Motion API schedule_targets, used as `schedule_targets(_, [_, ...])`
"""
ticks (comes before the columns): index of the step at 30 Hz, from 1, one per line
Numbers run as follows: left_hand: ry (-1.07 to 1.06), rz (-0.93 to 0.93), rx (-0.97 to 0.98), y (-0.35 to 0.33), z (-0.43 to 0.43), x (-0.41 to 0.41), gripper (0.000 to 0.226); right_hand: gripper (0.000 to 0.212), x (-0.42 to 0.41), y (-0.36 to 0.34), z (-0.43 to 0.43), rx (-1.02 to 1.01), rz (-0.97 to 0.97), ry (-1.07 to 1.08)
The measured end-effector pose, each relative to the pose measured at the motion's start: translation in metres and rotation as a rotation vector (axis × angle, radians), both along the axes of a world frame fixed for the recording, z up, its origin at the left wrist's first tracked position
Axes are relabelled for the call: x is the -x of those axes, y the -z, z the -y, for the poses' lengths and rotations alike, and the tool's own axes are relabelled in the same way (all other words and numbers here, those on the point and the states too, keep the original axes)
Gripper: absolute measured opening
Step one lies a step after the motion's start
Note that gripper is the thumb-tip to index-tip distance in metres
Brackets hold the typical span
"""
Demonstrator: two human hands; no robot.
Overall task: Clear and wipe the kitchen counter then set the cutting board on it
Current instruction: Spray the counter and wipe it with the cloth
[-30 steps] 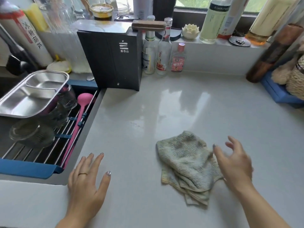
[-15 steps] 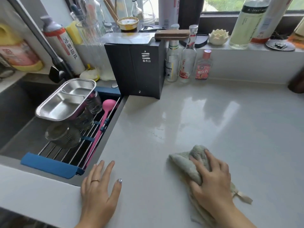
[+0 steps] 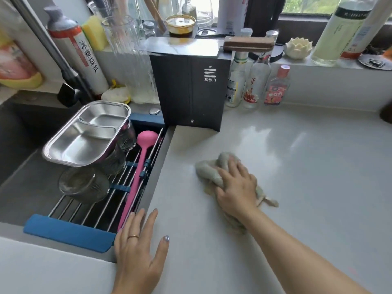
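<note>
1. Cloth [image 3: 212, 172] lies bunched on the pale counter [image 3: 307, 166], right of the sink rack [image 3: 89, 211] and in front of the dark knife block [image 3: 191, 90].
2. Right hand [image 3: 235, 187] presses down on it, fingers [image 3: 231, 168] curled together over the wad and pointing away from the body, toward the block.
3. Most of the cloth sticks out ahead and left of those fingers; a thin tail trails out to the right of the hand. The wad's long axis runs roughly from far-left to near-right.
4. Left hand [image 3: 137, 251] rests flat on the counter's near edge beside the rack, fingers spread, holding nothing. It is well apart from the cloth, so the wiping belongs to the right.
5. Judged from this, wiping is under way; open counter lies to the right and behind. No cutting board is identifiable.
</note>
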State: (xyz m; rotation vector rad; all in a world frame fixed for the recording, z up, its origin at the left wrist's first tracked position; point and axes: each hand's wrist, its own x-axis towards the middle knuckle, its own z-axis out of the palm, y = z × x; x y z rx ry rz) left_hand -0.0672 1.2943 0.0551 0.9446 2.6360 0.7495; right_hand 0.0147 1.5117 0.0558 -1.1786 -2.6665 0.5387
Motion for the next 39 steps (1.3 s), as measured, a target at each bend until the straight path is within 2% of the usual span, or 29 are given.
schedule_targets(2, [0.020, 0.007, -0.019, -0.001, 0.003, 0.007, 0.079, 0.051, 0.005, 0.000, 0.046, 0.053, -0.068, -0.204])
schedule_targets(4, [0.031, 0.003, -0.051, -0.004, 0.006, 0.016, 0.078, 0.053, 0.005, -0.006, 0.064, 0.143, -0.139, -0.284])
schedule_targets(7, [0.053, -0.002, -0.081, -0.007, 0.012, 0.030, 0.074, 0.041, 0.029, -0.024, 0.024, 0.154, -0.246, -0.040])
schedule_targets(9, [0.068, 0.000, -0.072, -0.007, 0.018, 0.036, 0.071, 0.038, 0.057, -0.029, -0.015, 0.088, -0.131, 0.053])
schedule_targets(11, [0.073, 0.011, -0.081, -0.006, 0.022, 0.041, 0.067, 0.050, 0.087, -0.023, -0.035, 0.144, 0.062, 0.052])
schedule_targets(13, [0.072, 0.031, -0.099, -0.003, 0.027, 0.044, 0.065, 0.053, 0.109, -0.008, -0.033, 0.184, 0.113, 0.076])
schedule_targets(16, [0.085, 0.053, -0.075, 0.002, 0.035, 0.050, 0.067, 0.046, 0.115, 0.000, -0.009, 0.127, 0.062, 0.042])
schedule_targets(19, [0.118, 0.046, -0.056, 0.004, 0.037, 0.052, 0.072, 0.042, 0.097, 0.005, 0.038, 0.070, 0.028, -0.116])
schedule_targets(22, [0.140, 0.056, -0.074, 0.003, 0.038, 0.053, 0.075, 0.035, 0.076, 0.002, 0.086, -0.034, -0.096, -0.246])
schedule_targets(24, [0.153, 0.056, -0.091, 0.003, 0.042, 0.056, 0.075, 0.029, 0.083, -0.009, 0.072, -0.051, -0.230, -0.250])
schedule_targets(26, [0.149, 0.047, -0.099, 0.003, 0.047, 0.060, 0.074, 0.026, 0.113, -0.021, 0.037, -0.061, -0.269, -0.188])
schedule_targets(29, [0.132, 0.044, -0.090, 0.002, 0.052, 0.064, 0.075, 0.036, 0.170, -0.025, -0.009, -0.047, 0.004, -0.080])
schedule_targets(31, [0.126, 0.042, -0.108, 0.001, 0.054, 0.064, 0.075, 0.041, 0.190, -0.017, -0.010, 0.012, 0.192, -0.050])
schedule_targets(32, [0.127, 0.039, -0.114, 0.001, 0.055, 0.064, 0.074, 0.042, 0.191, -0.014, -0.003, 0.018, 0.228, -0.033])
schedule_targets(35, [0.152, 0.026, -0.141, 0.002, 0.061, 0.062, 0.073, 0.037, 0.170, -0.010, 0.029, -0.027, 0.175, -0.028])
schedule_targets(39, [0.191, 0.008, -0.206, 0.002, 0.067, 0.062, 0.075, 0.034, 0.114, -0.005, 0.104, -0.087, 0.073, -0.152])
